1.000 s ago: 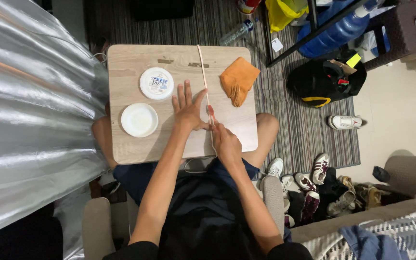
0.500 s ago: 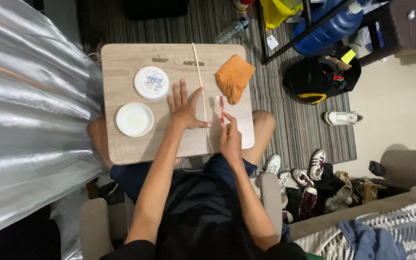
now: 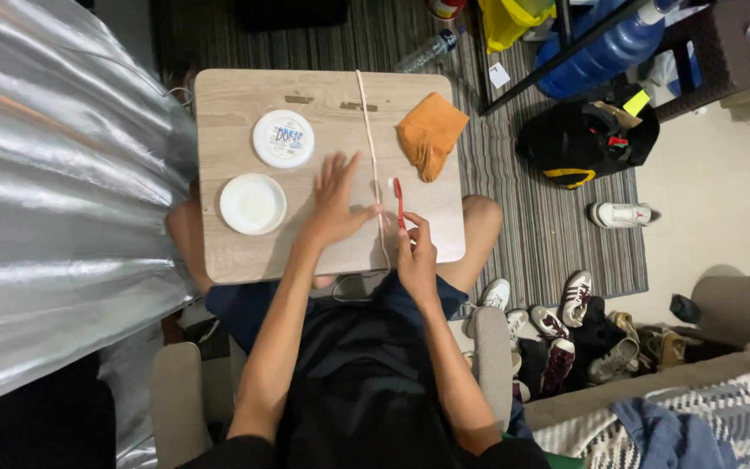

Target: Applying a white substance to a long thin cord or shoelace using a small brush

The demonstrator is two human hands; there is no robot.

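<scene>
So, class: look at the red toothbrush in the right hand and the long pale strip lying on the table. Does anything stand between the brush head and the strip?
Nothing visible does. The right hand holds the red toothbrush just beside the pale strip, with only bare table between them. The left hand presses flat on the strip's other side.

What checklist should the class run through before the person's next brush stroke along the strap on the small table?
1. Left hand pressed flat beside the strap: ok.
2. Right hand gripping the red toothbrush: ok.
3. Brush head touching the strap: cannot tell, too small.
4. Open white tub on the table beside the left hand: ok.
5. Tub lid lying apart from the tub: ok.
6. Orange cloth at the table's far right corner, off the strap: ok.
</scene>
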